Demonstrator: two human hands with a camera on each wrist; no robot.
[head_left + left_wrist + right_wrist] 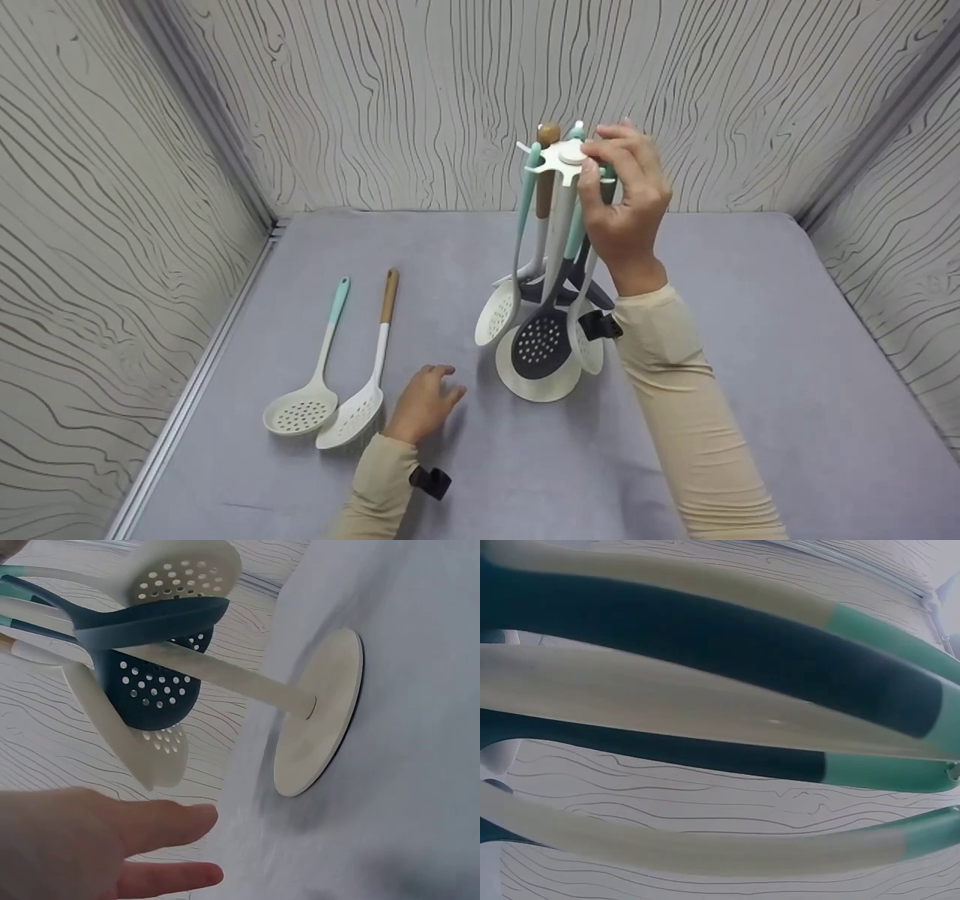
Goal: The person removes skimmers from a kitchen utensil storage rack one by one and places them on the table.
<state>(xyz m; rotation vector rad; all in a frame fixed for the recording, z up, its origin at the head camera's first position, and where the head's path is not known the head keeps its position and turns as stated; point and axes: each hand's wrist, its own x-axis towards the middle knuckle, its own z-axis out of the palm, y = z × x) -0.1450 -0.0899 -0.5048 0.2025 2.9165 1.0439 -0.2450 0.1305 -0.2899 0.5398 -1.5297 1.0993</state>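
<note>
A white utensil rack (551, 157) with a round base (529, 386) stands on the table. From its hooks hang several kitchen utensils, among them a dark skimmer (540, 345), a white skimmer (496, 311) and other teal- or brown-handled ones. At the top, my right hand (630, 180) pinches the edge of the rack's hook ring, index finger by the cap and thumb below. My left hand (426, 401) holds nothing, its fingers relaxed, left of the base. Beside it lie a brown-handled slotted turner (356, 416) and a teal-handled skimmer (301, 412).
A grey cloth (675, 480) covers the table. Wood-grain panels (420, 90) rise at the back and both sides, with a metal rail (202, 375) along the left edge. Hanging utensil handles (705, 645) cross the right wrist view closely.
</note>
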